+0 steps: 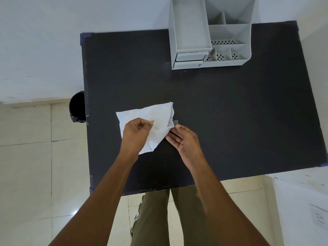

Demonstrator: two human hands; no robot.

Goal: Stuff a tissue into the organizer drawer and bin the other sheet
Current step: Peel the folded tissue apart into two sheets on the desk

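Both grips, left hand (137,133) and right hand (184,141), on tissue (159,119).

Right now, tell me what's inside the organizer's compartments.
The organizer compartments look empty: bare grey floors, some perforated. Its two front drawers are almost shut, so their contents are hidden. The tissue is in both hands above the table.

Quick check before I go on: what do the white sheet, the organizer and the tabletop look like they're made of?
White sheet: thin tissue paper, judging by its soft creases and limp folds. Organizer: likely moulded plastic, matte light grey, with thin walls and perforated bases. Tabletop: matte black with a fine grainy texture; possibly laminate or a covering, hard to tell.
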